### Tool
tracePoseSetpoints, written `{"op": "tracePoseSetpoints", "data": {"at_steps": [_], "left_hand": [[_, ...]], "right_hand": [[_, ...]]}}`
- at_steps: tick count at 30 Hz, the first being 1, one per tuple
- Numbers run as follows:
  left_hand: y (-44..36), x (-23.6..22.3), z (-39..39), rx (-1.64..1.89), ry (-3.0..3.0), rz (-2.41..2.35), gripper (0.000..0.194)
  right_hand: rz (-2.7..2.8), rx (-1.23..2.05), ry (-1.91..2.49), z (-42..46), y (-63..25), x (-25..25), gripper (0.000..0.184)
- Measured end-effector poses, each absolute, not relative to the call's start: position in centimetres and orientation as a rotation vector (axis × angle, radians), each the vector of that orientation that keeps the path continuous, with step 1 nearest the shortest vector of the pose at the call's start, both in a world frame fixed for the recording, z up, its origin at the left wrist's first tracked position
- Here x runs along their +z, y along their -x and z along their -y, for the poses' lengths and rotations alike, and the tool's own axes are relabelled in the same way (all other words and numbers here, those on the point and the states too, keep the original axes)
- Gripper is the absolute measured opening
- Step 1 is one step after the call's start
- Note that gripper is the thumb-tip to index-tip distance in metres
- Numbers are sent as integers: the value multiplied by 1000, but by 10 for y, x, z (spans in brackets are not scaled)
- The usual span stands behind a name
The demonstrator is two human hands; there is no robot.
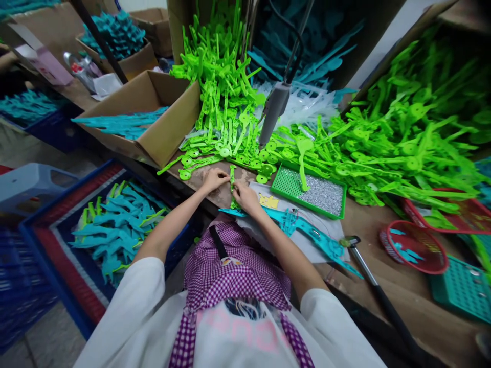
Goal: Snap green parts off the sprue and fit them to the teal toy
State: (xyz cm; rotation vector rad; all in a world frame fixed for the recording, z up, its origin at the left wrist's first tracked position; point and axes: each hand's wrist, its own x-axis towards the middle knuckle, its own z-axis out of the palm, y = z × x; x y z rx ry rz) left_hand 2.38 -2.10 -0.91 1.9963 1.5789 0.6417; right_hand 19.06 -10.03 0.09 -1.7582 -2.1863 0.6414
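Hands (215,180) (245,197) both pinching grn pc (232,174) — driver (275,107) hanging nr, grn heap (226,97) behind, blue part (293,223) under R arm (282,237).

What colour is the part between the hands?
The part is bright green, as the head view shows.

One part (232,172) lies between the hands (215,180), a heap (230,112) beyond them on the surface (361,219). Left of them stands a carton (172,128), with a crate (65,260) nearer and lower; pieces (128,122) lie in both. Right sit a tray (286,182), then a hammer (369,270) and, farther, a basket (418,236).
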Motion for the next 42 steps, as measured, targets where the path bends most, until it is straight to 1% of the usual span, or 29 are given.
{"op": "tracePoseSetpoints", "data": {"at_steps": [5,10,19,22,26,30,34,39,42], "left_hand": [[-37,-7,19,625,-1894,-1654,15],[-34,-2,16,610,-1833,-1568,11],[-31,-12,13,620,-1769,-1507,13],[-34,-15,13,638,-1792,-1519,18],[-38,-17,10,615,-1829,-1528,26],[-39,-17,11,604,-1852,-1530,24],[-39,-16,15,586,-1892,-1553,24],[-41,-10,19,517,-1891,-1584,25],[-42,-6,21,472,-1888,-1597,22]], "right_hand": [[2190,649,1767,99,-190,1,42],[2196,663,1792,99,-189,1,43],[2228,721,1796,98,-188,2,44],[2196,781,1801,96,-189,1,43],[2101,938,1638,98,-204,2,38],[1992,888,1495,106,-220,14,33],[1886,766,1649,102,-209,30,32],[2010,849,1904,99,-192,31,30],[2062,779,1940,105,-195,28,28]]}}
